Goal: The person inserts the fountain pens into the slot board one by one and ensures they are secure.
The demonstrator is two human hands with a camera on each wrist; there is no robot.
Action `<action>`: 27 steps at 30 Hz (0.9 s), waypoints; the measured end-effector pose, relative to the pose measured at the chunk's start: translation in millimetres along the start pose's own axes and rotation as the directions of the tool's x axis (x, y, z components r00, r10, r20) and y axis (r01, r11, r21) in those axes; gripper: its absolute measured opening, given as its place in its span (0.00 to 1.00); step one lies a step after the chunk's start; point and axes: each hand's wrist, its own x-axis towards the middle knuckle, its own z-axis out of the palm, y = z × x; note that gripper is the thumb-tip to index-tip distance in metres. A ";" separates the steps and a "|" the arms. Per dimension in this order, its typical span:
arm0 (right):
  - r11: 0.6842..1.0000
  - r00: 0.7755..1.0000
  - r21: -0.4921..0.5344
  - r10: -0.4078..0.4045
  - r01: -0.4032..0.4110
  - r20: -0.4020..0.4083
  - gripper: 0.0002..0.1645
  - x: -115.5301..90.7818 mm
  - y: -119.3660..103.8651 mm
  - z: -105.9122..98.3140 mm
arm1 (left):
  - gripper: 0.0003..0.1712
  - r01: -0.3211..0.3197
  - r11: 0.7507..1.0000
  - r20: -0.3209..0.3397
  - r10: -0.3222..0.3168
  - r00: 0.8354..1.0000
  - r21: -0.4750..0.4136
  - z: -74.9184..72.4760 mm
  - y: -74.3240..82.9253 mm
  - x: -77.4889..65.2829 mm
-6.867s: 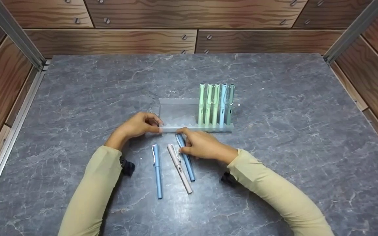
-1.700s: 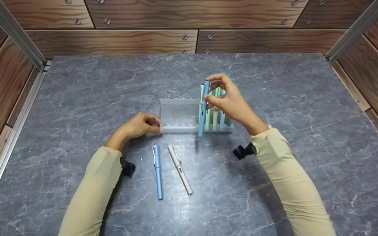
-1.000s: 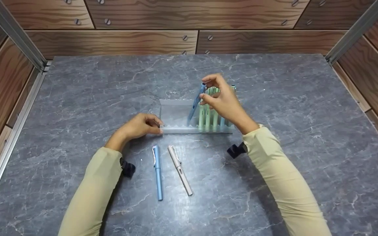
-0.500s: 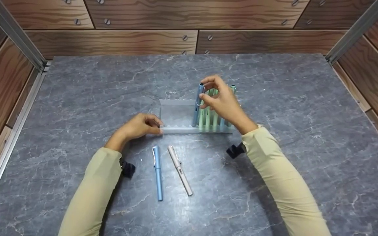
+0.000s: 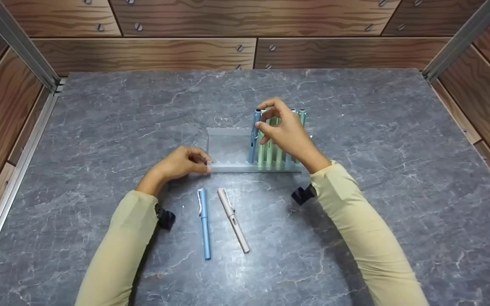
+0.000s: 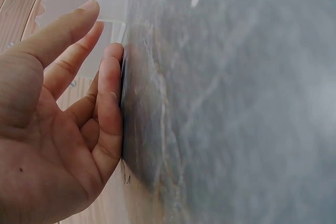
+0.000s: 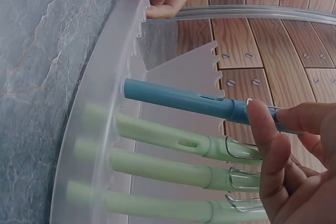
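Observation:
My right hand (image 5: 287, 131) pinches a blue pen (image 7: 178, 99) near its capped top between thumb and fingers. The pen stands nearly upright, its lower end at a notch of a frosted clear pen rack (image 5: 232, 168), just left of the light green pens (image 7: 157, 135). My left hand (image 5: 181, 162) holds the rack's left front corner, thumb in front and fingers curled behind. Nearer me on the table lie a lighter blue pen (image 5: 204, 225) and a pinkish-grey pen (image 5: 233, 221), apart from each other. My right hand partly hides the pens on the rack's right side.
A dark green pen (image 5: 302, 114) stands at the rack's right end, a light blue one (image 5: 288, 159) beside it. The grey marbled table (image 5: 377, 140) spreads around the rack. Wood-patterned panels (image 5: 185, 53) and metal rails (image 5: 19, 46) border it.
The blue pen was lifted from the table, carried to the rack, then shifted left and straightened up beside the green pens. My left hand has stayed at the rack's corner.

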 end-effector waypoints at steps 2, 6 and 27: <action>1.000 1.000 -0.003 0.007 -0.007 -0.001 0.19 0.4 -0.4 0.4 | 0.14 0.004 1.000 -0.001 -0.004 1.000 0.001 -0.3 0.9 -0.2; 1.000 1.000 -0.006 0.017 -0.017 -0.002 0.18 0.6 -1.0 0.8 | 0.14 0.001 1.000 0.000 -0.001 1.000 0.007 -1.1 1.1 -0.2; 0.984 1.000 -0.180 -0.004 0.001 -0.016 0.18 -4.0 -0.8 3.5 | 0.14 0.013 1.000 0.009 -0.013 1.000 -0.002 -0.7 0.0 -0.3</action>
